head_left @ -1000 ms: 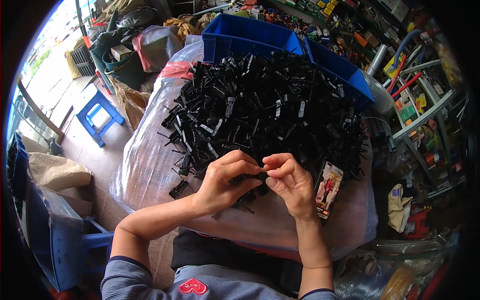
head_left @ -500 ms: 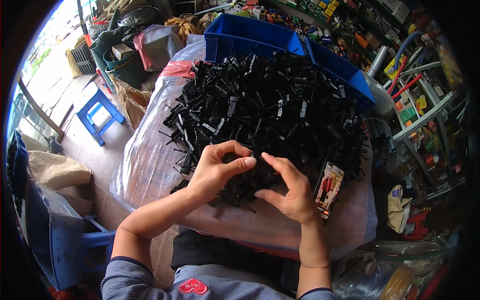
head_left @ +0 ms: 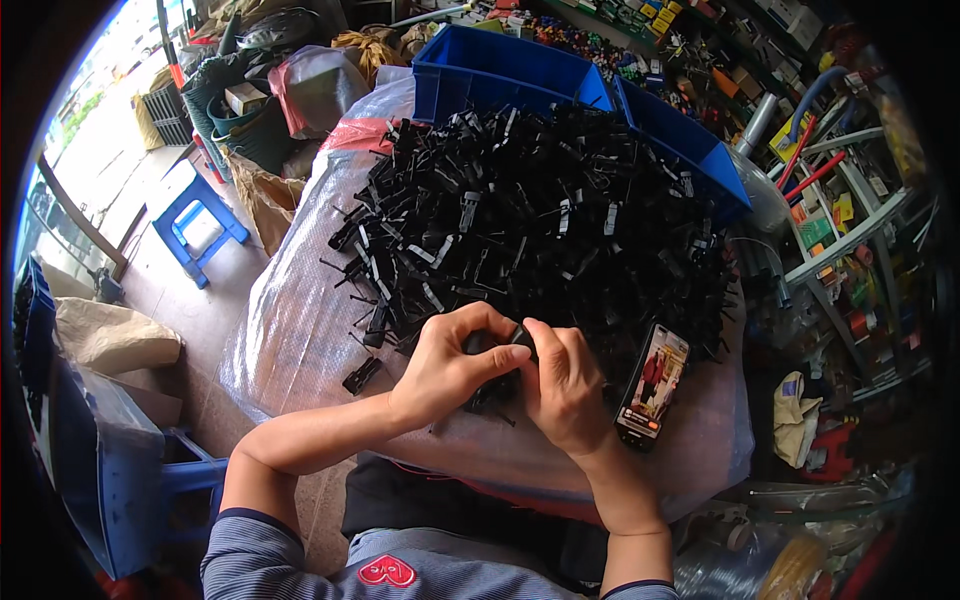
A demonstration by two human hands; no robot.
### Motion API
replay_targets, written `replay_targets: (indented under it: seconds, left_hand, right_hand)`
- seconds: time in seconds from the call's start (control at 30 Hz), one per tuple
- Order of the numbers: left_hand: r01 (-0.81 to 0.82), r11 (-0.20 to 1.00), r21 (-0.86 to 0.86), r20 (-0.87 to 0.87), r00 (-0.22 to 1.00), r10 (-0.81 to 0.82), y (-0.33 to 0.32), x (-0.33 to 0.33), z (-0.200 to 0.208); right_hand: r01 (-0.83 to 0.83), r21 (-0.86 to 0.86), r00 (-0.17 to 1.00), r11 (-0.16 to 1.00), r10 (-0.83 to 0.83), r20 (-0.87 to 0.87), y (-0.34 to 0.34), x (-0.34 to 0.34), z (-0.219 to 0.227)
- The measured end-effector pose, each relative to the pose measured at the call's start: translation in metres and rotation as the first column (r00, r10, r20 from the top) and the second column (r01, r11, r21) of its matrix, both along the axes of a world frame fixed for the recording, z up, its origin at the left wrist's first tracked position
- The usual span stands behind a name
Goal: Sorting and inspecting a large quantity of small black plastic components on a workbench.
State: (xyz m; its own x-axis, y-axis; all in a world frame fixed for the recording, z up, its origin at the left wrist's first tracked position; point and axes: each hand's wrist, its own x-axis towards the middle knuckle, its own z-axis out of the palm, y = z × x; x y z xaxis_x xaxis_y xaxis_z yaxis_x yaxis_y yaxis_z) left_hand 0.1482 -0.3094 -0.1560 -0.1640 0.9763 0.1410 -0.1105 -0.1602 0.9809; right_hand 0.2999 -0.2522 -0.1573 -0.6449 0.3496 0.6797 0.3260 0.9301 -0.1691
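Small black part (head_left: 524,344), held up over the near edge of a heap of black plastic pieces (head_left: 540,220); largely covered by fingers, exact shape not readable. Left hand (head_left: 452,365): thumb and fingers pinched narrow on the part, from the left. Right hand (head_left: 566,388): thumb and fingertips drawn together on the same part, from the right. Heap: broad, tangled, with pale glints and thin pins projecting at the left edge. Beside the right hand: phone (head_left: 655,385), face up, screen lit, aslant. Under heap and phone: translucent plastic sheet (head_left: 290,330), wrinkled, pinkish toward the near side. At the heap's far side: blue bin (head_left: 500,85); second blue bin (head_left: 690,152), adjacent, angled to the right. Farther out, left: blue stool (head_left: 190,200), standing on pale floor. Farther out, right: metal rack (head_left: 850,240), amid crowded small goods of many colours.
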Motion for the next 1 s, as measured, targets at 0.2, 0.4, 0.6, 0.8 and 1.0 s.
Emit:
replay_targets:
  seconds: [0.2, 0.4, 0.6, 0.8, 1.0]
  left_hand:
    - [-0.089, 0.991, 0.096, -0.160, 0.982, 0.104, -0.004, -0.003, 0.004]
    - [-0.138, 0.964, 0.226, -0.221, 0.957, 0.189, -0.001, 0.001, 0.003]
    - [-0.072, 0.996, 0.051, 0.354, 0.934, 0.049, 0.015, -0.023, -0.003]
    - [0.080, 0.996, 0.046, 0.680, 0.728, -0.090, 0.025, -0.029, -0.001]
    - [0.158, 0.985, 0.068, 0.612, 0.773, -0.166, 0.026, -0.031, -0.006]
  right_hand:
    - [0.048, 0.011, 0.996, 0.999, -0.047, -0.076, -0.002, -0.011, -0.011]
    - [0.079, 0.026, 0.993, 0.997, -0.076, -0.086, -0.005, -0.010, -0.003]
    - [0.046, -0.350, 0.996, 0.936, -0.017, 0.086, 0.018, 0.015, 0.020]
    - [0.119, -0.359, 0.932, 0.926, 0.020, 0.361, 0.032, 0.036, 0.001]
    - [0.060, -0.368, 0.936, 0.928, 0.077, 0.344, 0.034, 0.037, 0.006]
